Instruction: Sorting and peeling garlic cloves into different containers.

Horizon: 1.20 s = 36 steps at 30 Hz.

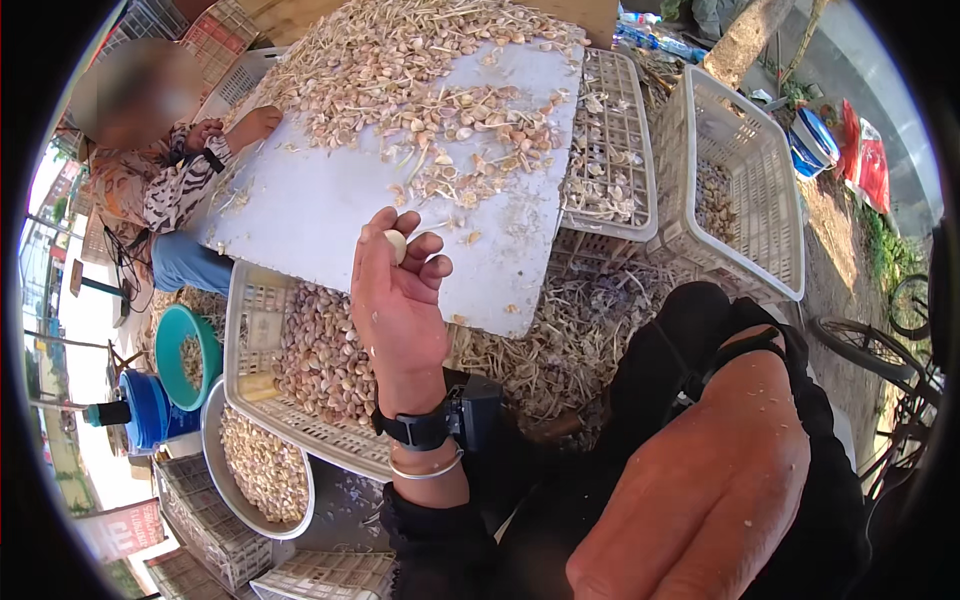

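Note:
My left hand (405, 292) is raised palm up over the near edge of a white board (300, 202), its fingers curled around a pale garlic clove (396, 246). Loose garlic cloves (360, 82) with dry stalks are heaped across the far part of the board. My right hand (675, 510) is close to the camera at the lower right, back of the hand up; its fingertips are hidden, so whether it holds anything cannot be told. Left of my left wrist, a plastic crate (247, 330) holds many unpeeled cloves (322, 352).
Another person (180, 172) sits at the board's left side, hands at its edge. A metal basin (217, 465) of cloves and a green basin (214, 341) stand at left. Stalks and husks (570, 337) lie below the board. White crates (787, 225) stand at right.

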Tool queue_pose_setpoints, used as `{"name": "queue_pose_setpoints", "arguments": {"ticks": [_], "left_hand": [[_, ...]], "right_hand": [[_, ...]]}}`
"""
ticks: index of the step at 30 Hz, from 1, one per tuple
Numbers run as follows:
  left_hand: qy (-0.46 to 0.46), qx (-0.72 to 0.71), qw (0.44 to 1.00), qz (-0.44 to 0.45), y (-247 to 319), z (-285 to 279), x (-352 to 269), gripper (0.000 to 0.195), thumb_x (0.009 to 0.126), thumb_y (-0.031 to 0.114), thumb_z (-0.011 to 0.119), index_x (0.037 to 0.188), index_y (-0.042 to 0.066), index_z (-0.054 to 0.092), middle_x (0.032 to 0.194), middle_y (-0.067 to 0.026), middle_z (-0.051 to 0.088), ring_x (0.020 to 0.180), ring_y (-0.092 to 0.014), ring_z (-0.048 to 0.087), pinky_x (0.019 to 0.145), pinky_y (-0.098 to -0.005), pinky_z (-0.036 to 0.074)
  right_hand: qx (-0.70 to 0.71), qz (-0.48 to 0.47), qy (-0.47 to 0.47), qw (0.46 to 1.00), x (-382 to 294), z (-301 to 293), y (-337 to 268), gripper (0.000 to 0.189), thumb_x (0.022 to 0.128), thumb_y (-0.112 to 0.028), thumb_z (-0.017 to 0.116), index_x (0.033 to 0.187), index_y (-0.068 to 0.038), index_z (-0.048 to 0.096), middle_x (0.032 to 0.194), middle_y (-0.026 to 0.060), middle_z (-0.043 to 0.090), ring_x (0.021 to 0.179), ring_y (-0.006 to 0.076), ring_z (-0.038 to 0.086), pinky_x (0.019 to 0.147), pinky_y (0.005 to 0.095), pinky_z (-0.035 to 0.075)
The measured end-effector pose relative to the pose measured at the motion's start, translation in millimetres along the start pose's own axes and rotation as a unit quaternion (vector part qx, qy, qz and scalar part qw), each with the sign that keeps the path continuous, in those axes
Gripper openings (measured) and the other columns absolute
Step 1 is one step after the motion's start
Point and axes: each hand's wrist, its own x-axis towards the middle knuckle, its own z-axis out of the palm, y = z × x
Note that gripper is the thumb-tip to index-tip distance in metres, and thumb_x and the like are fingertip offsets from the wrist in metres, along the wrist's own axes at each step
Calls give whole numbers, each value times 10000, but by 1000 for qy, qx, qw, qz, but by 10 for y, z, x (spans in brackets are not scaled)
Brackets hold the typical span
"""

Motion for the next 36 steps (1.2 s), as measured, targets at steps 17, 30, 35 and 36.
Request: {"name": "queue_pose_setpoints", "arguments": {"ticks": [17, 30, 35, 36], "left_hand": [[57, -74, 996, 5, 127, 16, -86, 445, 1022, 382, 353, 1228, 2, 458, 1111, -111, 533, 938, -209, 587, 722, -322, 514], [82, -73, 994, 26, 130, -24, -37, 468, 1022, 399, 339, 1249, 6, 453, 1129, -101, 534, 928, -198, 585, 701, -320, 508], [82, -89, 992, 21, 145, -20, 1, 464, 1019, 397, 354, 1243, 3, 455, 1122, -102, 536, 929, -205, 585, 693, -326, 509], [83, -93, 992, 24, 149, -28, -1, 463, 1018, 396, 354, 1244, 4, 455, 1123, -102, 536, 930, -206, 585, 693, -328, 509]], "right_hand": [[-50, 100, -124, 986, 19, -256, 92, 170, 957, 6, 450, 1047, 136, 513, 1021, 325, 523, 881, 468, 558, 728, 459, 517], [-72, 182, 284, 939, 415, -1246, 239, 328, 965, -249, 554, 1175, -1, 598, 852, 20, 609, 687, 54, 505, 577, 201, 399], [-64, 177, 281, 941, 409, -1460, 357, 327, 962, -246, 559, 1180, -6, 601, 912, 30, 610, 764, 63, 517, 634, 214, 420], [-55, 158, 265, 950, 416, -1372, 338, 326, 961, -238, 560, 1184, -3, 598, 944, 35, 615, 796, 66, 526, 656, 216, 423]]}}
